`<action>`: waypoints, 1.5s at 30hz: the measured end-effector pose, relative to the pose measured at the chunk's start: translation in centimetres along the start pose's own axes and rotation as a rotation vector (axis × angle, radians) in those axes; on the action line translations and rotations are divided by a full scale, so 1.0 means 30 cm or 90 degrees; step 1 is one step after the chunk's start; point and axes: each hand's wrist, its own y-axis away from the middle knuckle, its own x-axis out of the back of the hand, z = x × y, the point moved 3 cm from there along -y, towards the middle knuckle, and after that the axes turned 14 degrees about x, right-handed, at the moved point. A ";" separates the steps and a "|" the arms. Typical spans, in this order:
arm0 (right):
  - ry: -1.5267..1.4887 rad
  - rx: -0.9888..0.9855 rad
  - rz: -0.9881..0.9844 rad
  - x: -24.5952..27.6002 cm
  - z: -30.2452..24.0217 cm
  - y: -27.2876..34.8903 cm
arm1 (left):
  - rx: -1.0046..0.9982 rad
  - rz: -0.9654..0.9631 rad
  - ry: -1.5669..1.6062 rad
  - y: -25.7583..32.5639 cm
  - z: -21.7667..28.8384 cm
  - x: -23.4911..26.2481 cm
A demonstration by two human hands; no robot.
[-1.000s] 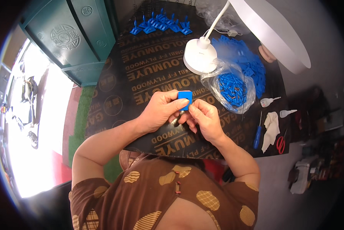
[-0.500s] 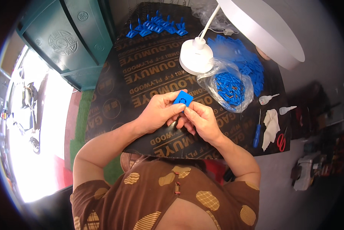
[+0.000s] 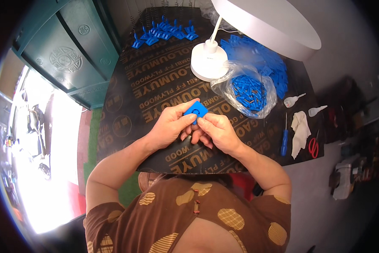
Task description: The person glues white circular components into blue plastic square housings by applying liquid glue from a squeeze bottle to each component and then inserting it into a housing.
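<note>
A small square blue plastic plate (image 3: pixel 199 108) with a dark round marking on its face is held over the near part of the table. My left hand (image 3: pixel 171 126) grips it from the left, its thumb lying across the marking. At the plate's lower edge, my right hand (image 3: pixel 219 131) is closed in a pinch on a narrow blue part just under it. The fingers curled beneath hide the underside, so I cannot tell how the two parts join.
Beyond my hands stands a white lamp (image 3: pixel 209 63). Right of it are a clear bag of small blue parts (image 3: pixel 249 93) and a heap of blue plates (image 3: pixel 257 55). Blue pieces with springs (image 3: pixel 164 30) stand far left. Rightward lie a screwdriver (image 3: pixel 284 142), cloth (image 3: pixel 299 133), red-handled scissors (image 3: pixel 313 147) and two small white bottles (image 3: pixel 294 100).
The whole view has shifted slightly. Both hands keep hold of the blue piece, and the plate is turned a little, with my left thumb now further over its marking.
</note>
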 end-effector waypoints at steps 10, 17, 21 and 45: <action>0.053 -0.012 0.027 0.020 0.011 -0.004 | -0.012 0.075 0.038 -0.002 0.014 0.004; 0.087 0.038 0.140 0.047 0.003 -0.010 | 0.019 0.156 -0.033 0.007 0.015 0.005; 0.126 0.042 0.136 0.035 -0.016 -0.011 | -0.015 0.234 -0.143 0.018 0.031 -0.013; 0.206 0.075 0.130 0.047 -0.001 -0.006 | -0.148 0.223 -0.361 0.028 0.019 -0.044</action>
